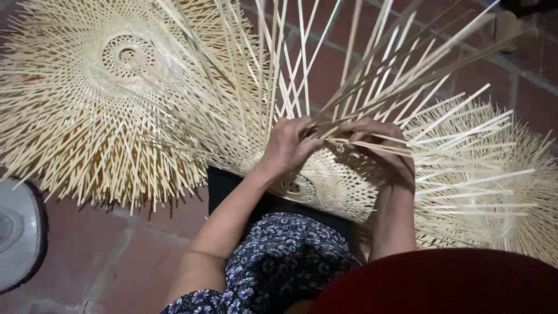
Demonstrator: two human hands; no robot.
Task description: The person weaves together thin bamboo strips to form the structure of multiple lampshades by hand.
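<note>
Pinching a flat bamboo strip [372, 146], the right hand [381, 154] holds it lying crosswise toward the left hand [289, 145], whose grip closes on the upright strips [302, 75] above the half-woven bamboo piece [331, 186].

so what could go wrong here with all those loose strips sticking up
1. The long pale bamboo strips fan up towards the head camera, so a loose end might flick at the face.
2. Both the left hand and right hand pinch thin strips at the half-woven round bamboo piece; the edges could cut or splinter fingers.
3. A sharply bent strip may snap.
</note>
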